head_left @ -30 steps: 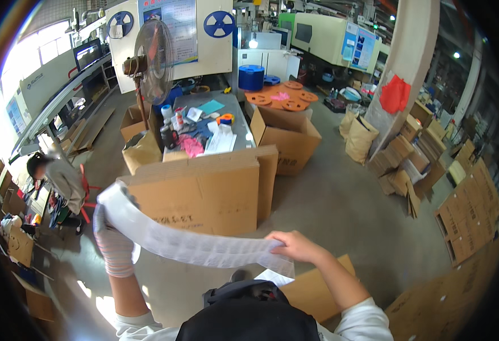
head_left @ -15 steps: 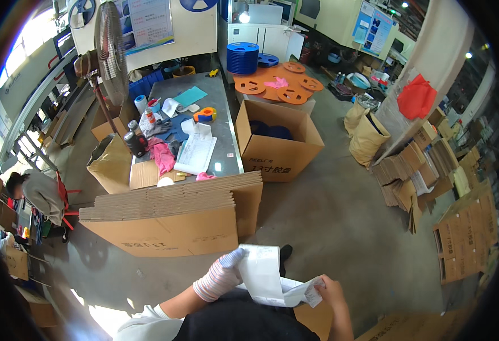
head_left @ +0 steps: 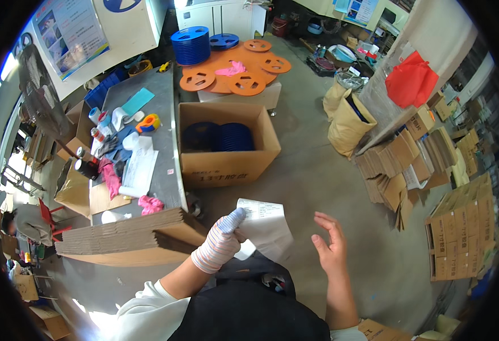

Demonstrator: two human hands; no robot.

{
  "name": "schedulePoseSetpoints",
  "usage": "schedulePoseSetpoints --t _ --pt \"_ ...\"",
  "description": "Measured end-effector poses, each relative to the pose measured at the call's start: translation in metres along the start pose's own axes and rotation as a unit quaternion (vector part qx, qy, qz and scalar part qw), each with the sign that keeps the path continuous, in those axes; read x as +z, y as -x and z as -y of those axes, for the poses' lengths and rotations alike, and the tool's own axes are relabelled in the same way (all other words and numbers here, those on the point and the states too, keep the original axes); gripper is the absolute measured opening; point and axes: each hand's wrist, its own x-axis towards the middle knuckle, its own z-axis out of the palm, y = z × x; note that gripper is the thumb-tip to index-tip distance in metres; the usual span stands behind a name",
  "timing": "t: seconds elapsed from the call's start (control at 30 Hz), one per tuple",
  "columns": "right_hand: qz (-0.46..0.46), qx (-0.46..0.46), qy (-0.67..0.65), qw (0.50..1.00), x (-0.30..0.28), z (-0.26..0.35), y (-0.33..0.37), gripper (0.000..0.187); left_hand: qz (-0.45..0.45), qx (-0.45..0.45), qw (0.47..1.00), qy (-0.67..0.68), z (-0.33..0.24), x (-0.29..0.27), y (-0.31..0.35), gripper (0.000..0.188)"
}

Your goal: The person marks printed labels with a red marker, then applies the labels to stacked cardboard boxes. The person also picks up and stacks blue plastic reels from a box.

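Note:
My left hand (head_left: 220,241), in a striped knit glove, pinches a strip of white label paper (head_left: 269,227) between thumb and fingers. Small print shows near the strip's top, and its lower end hangs curled in front of my body. To the right, my bare right hand (head_left: 332,250) is raised with its fingers apart, holding nothing. Beyond the strip stands an open cardboard box (head_left: 227,170) with blue reels (head_left: 235,138) in it. Close to my left forearm is a stack of flattened cardboard boxes (head_left: 119,230).
A grey worktable (head_left: 161,119) on the left bears tape, gloves, bottles and papers. Orange reel discs (head_left: 246,83) and a stack of blue reels (head_left: 191,46) lie behind the box. Brown sacks (head_left: 349,128) and piled cartons (head_left: 462,233) line the right. A seated person (head_left: 33,225) is far left.
My right hand has let go of the paper strip and opened to its right. My left hand has raised the strip. The view has turned right, nearer the box of blue reels.

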Motion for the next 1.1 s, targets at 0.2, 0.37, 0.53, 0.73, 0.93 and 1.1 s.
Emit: schedulePoseSetpoints --t 0.2,0.37,0.53,0.73,0.93,1.1 --pt "0.026 -0.26 0.118 0.958 -0.022 0.017 -0.142 0.04 0.056 0.095 0.941 -0.32 -0.011 0.096 -0.098 0.056" --pt "0.075 -0.223 0.119 0.965 -0.05 -0.035 -0.236 0.035 0.125 0.184 0.906 -0.361 -0.003 0.108 -0.217 0.045" --pt "0.152 -0.164 0.111 0.968 -0.089 -0.091 -0.32 0.031 0.107 0.158 0.946 -0.261 -0.011 0.15 -0.315 0.044" --pt "0.194 -0.194 0.091 0.957 -0.106 -0.182 -0.397 0.03 -0.05 0.055 0.982 -0.172 0.006 0.145 -0.415 0.037" --pt "0.294 -0.251 0.027 0.922 -0.118 -0.284 -0.481 0.026 -0.194 0.09 0.975 -0.053 0.01 0.193 -0.502 0.034" --pt "0.407 -0.26 -0.07 0.873 -0.147 -0.365 -0.563 0.019 -0.27 0.127 0.95 0.093 0.049 0.204 -0.596 0.038"
